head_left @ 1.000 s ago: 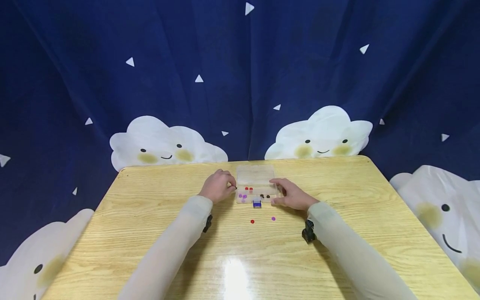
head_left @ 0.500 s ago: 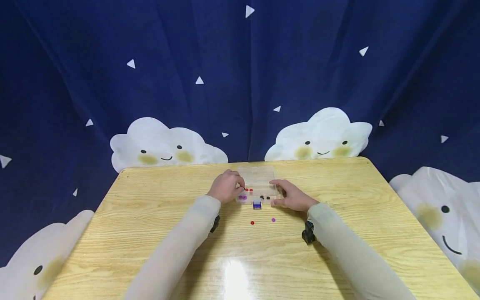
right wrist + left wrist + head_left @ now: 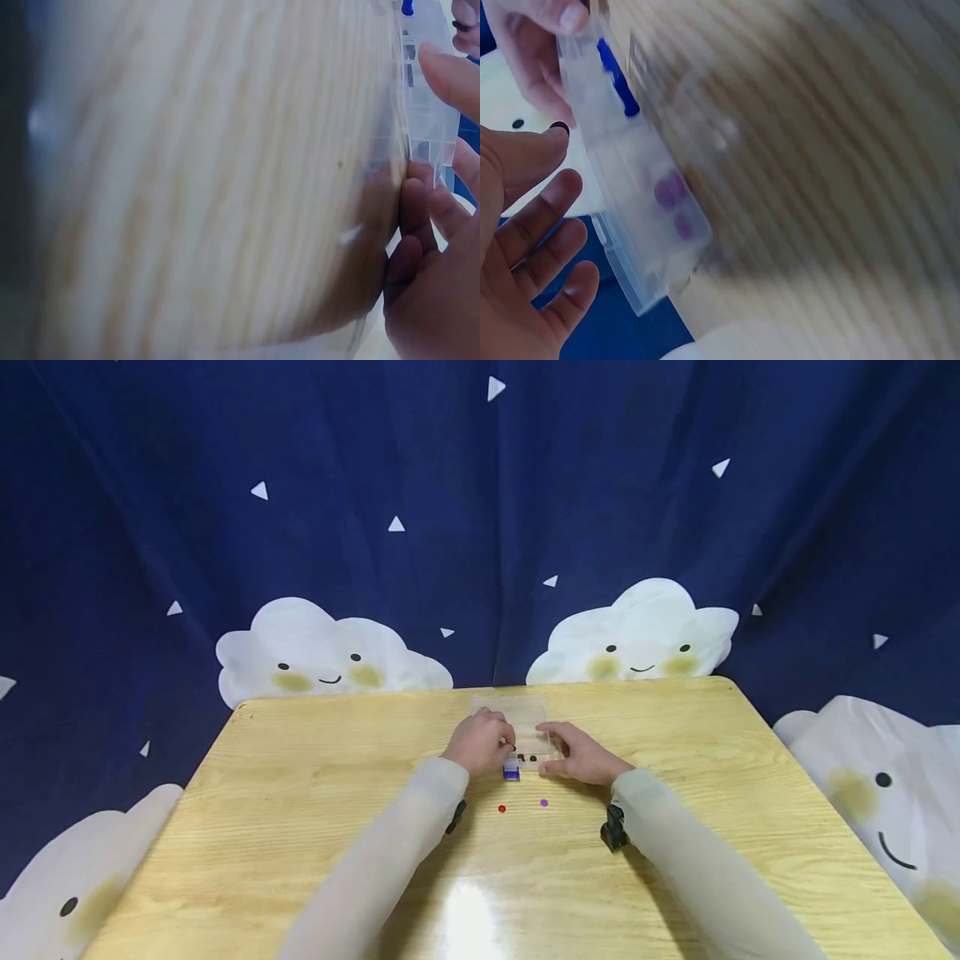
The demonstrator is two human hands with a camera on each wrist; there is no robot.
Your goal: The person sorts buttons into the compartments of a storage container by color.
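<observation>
A clear plastic box (image 3: 622, 161) with a blue latch (image 3: 511, 773) stands on the table, its lid (image 3: 525, 708) open toward the back. My left hand (image 3: 480, 745) is over the box and pinches a small black bead (image 3: 559, 127) between thumb and forefinger, the other fingers loosely bent. Round the box's right end, my right hand (image 3: 581, 757) grips with thumb in front and fingers behind. Black beads (image 3: 532, 758) lie in the front right part of the box. Through the wall, purple beads (image 3: 665, 192) show at its left end. My left hand hides much of the inside.
On the table in front of the box lie a loose red bead (image 3: 502, 809) and a loose purple bead (image 3: 543, 803). The wooden table (image 3: 300, 793) reaches back to a dark blue curtain (image 3: 375, 443) with cloud figures.
My left hand has moved right, from the box's left edge to over its middle, still pinching the black bead. My right hand keeps its grip on the box's right end.
</observation>
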